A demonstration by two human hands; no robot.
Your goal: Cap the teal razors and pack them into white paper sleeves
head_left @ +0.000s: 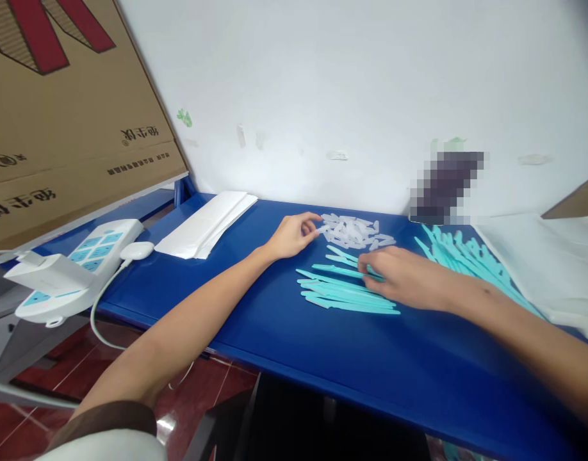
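Note:
My left hand (pixel 294 235) is at the left edge of a pile of small translucent white caps (pixel 351 232). Its thumb and fingers are curled together around what looks like one cap at the pile's edge. My right hand (pixel 392 275) reaches in from the right, its fingers closed on the end of a slim turquoise eyebrow razor (pixel 337 270). Just below, several similar turquoise razors (pixel 342 293) lie side by side, tips pointing left. Two or so more razors (pixel 341 255) rest between the caps and my right hand. The fingertips of my right hand are partly hidden.
A larger heap of turquoise razors (pixel 467 256) lies at right, beside a white plastic bag (pixel 539 262). Folded white sheets (pixel 207 224) lie at back left. A power strip (pixel 89 256) with a white charger (pixel 49 275) and cable stands at the blue table's (pixel 275 333) left end.

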